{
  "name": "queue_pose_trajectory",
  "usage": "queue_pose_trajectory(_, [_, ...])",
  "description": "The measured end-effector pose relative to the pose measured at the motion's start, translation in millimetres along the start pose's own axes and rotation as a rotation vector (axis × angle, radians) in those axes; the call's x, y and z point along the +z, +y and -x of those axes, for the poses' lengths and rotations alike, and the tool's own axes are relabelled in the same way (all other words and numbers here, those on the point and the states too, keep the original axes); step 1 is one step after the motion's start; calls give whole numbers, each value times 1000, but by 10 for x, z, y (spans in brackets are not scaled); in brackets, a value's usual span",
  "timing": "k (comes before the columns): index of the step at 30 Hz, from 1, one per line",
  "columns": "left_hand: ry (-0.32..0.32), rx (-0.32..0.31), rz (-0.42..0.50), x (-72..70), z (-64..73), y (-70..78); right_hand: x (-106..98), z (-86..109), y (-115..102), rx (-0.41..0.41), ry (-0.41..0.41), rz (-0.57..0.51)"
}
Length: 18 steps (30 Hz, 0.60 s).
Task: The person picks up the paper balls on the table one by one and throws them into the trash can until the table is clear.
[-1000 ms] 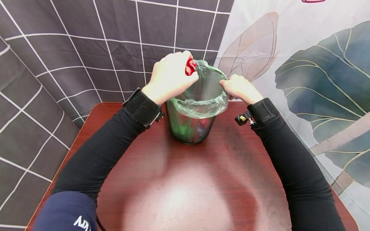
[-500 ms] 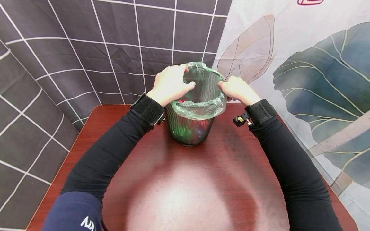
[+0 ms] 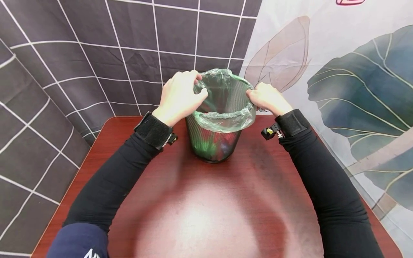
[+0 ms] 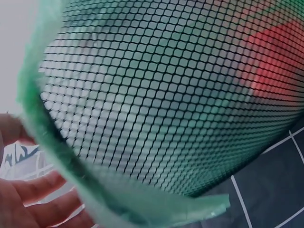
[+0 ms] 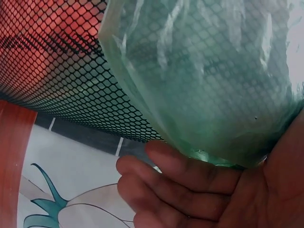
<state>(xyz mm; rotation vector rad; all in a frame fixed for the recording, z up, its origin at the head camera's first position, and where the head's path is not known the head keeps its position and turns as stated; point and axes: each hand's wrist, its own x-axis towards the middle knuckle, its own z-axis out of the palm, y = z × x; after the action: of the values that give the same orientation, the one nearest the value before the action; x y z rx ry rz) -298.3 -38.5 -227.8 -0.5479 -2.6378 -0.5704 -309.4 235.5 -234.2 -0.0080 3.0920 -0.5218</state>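
A black wire-mesh wastebasket (image 3: 192,133) stands upright on the table, lined with a thin green plastic bag (image 3: 226,123) folded down over its rim. Red, green and bluish contents show dimly through the mesh. At the basket's left rim is my left hand (image 3: 180,95), thumb and fingers spread apart with nothing between them; the left wrist view has its fingers (image 4: 50,209) right beside the liner's edge. My right hand (image 3: 269,98) grips the right rim with the liner, thumb on top and fingers curled beneath. A red patch (image 4: 275,61) shows through the mesh in the left wrist view.
The reddish-brown wooden table (image 3: 206,200) carries the basket near its back edge. Behind it hangs a dark grid-patterned cloth (image 3: 129,64), and a pale leaf-print cloth (image 3: 322,71) hangs to the right.
A crumpled red piece held in my left hand over the basket has left the hand. That hand has lowered, opened and shifted left to the rim; the right hand keeps its grip.
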Motion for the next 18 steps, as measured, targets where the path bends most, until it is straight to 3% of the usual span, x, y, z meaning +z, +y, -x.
queue_pose_trajectory(6, [43, -16, 37, -71, 135, -63, -8, -39, 40, 1, 3, 12])
queue_pose_trajectory(11, [64, -54, 71, -133, 275, -207, -33, -40, 23, 14, -25, 0])
queue_pose_trajectory(18, [15, -141, 73, -123, 512, -510, -85, -12, 78, 10, 30, -35])
